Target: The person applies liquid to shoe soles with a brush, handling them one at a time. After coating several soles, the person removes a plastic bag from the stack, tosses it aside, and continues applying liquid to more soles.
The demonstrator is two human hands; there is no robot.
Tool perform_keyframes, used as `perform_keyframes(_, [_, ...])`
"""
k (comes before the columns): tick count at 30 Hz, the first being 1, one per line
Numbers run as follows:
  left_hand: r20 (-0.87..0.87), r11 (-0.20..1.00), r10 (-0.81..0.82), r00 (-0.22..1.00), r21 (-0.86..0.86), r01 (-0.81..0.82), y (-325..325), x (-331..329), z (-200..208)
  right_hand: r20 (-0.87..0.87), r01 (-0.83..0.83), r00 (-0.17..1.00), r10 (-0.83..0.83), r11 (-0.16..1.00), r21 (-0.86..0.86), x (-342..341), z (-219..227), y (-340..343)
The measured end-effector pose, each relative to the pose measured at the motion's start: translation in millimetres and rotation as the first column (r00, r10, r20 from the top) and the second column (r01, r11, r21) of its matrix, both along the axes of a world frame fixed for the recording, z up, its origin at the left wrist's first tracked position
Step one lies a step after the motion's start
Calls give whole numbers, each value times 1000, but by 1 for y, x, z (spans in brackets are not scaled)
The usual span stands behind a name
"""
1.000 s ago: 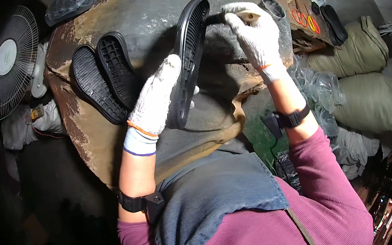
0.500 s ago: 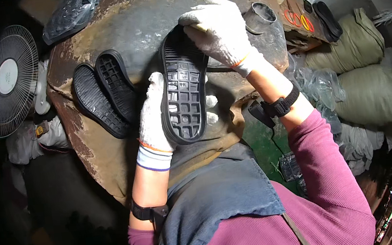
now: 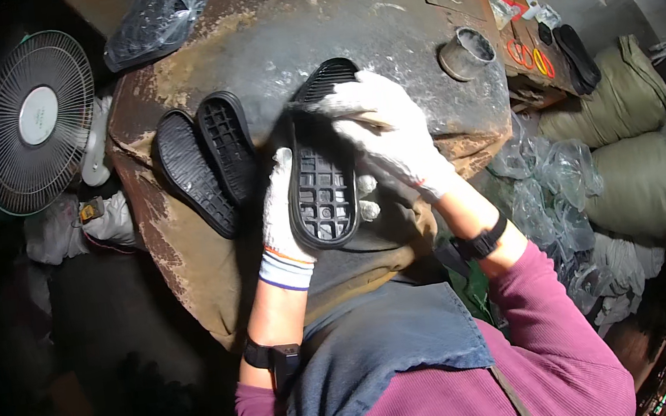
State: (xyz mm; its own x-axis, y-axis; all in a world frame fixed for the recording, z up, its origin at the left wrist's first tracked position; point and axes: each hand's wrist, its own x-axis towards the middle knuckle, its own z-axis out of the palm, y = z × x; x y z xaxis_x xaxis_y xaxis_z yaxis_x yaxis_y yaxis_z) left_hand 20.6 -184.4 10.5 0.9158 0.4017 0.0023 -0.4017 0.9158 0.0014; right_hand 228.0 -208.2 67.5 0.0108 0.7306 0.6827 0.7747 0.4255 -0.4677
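Observation:
A black shoe sole (image 3: pixel 323 197), its gridded hollow side facing up, is held upright over the near part of the table. My left hand (image 3: pixel 277 210), in a white knit glove, grips its lower half from beneath; the thumb lies along the left rim and fingertips show past the right rim. My right hand (image 3: pixel 390 132), gloved too, lies across the sole's upper middle with fingers bent. Something small and tan shows between those fingers, too hidden to name. Left of my hands, a ribbed black sole (image 3: pixel 191 171) and a gridded black sole (image 3: pixel 227 142) lie side by side.
A metal cup (image 3: pixel 465 57) stands right on the worn table (image 3: pixel 344 18). Beyond it, a wooden box holds orange scissors (image 3: pixel 519 54). A white fan (image 3: pixel 37 118) is at left, a plastic-wrapped bundle (image 3: pixel 156 23) at far left. Green sacks (image 3: pixel 646 180) fill the right.
My right hand has moved down from the sole's top end to its upper middle. My left hand keeps its hold. The whole view has shifted slightly.

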Motion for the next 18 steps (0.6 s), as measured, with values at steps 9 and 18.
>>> perform_keyframes(9, [133,999,24,991,-41,-19,-4,4,2,-264,-198,955,137,955,-221,13,4,21])
perform_keyframes(18, [348,985,170,922,-79,-153,14,-9,-12,48,-360,923,381,903,-234,-34,24,-39])
